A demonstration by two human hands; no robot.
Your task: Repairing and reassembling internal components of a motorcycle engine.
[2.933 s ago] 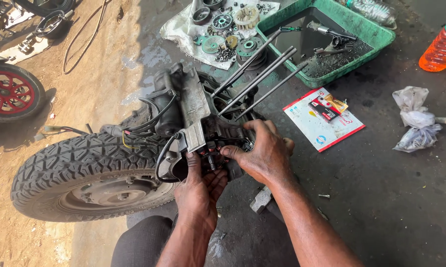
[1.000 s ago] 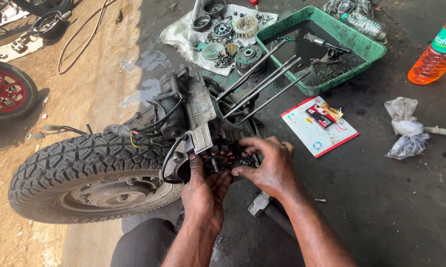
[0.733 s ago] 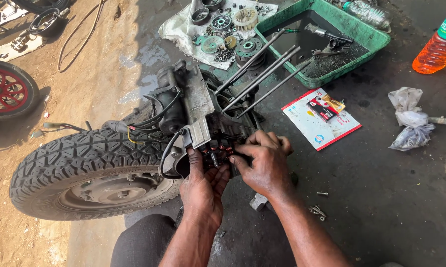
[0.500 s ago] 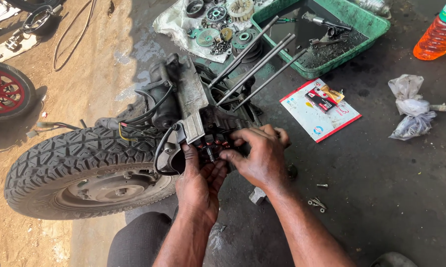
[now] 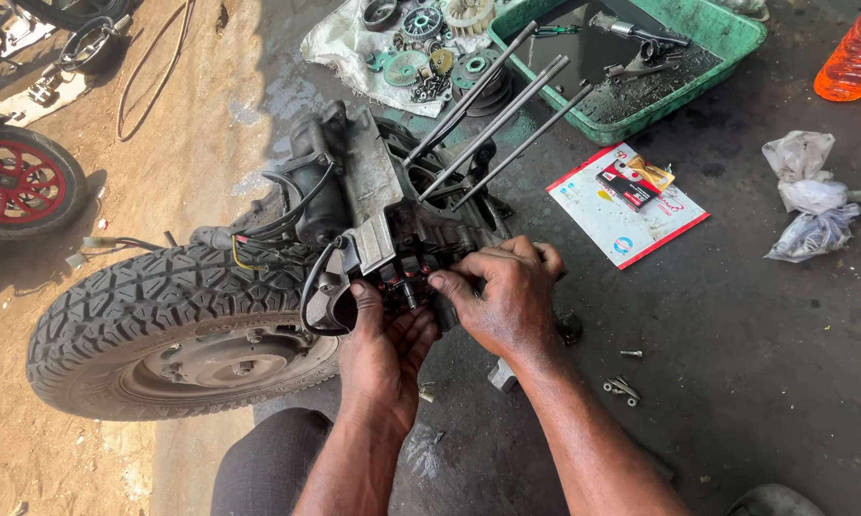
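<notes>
Both hands work on a scooter engine block (image 5: 392, 225) lying on the floor: left hand (image 5: 384, 349) cupped palm-up under its coil assy (image 5: 413, 277), right hand (image 5: 502, 296) pinching a small part there w/ fingertips. Knobby tyre (image 5: 177, 325) just left of left hand; loose screws (image 5: 621, 387) near right wrist.

hidden: engine part under right hand (image 5: 507, 296) | cut off: orange bottle (image 5: 855, 53) top

Green tray (image 5: 726, 43) holding dirty tools, orange bottle (image 5: 852, 55), red-and-white packet (image 5: 621, 212), crumpled plastic bags (image 5: 805, 196), gears on cloth (image 5: 421, 53), red-spoked wheel (image 5: 15, 186), loose bolts (image 5: 623, 386).
</notes>
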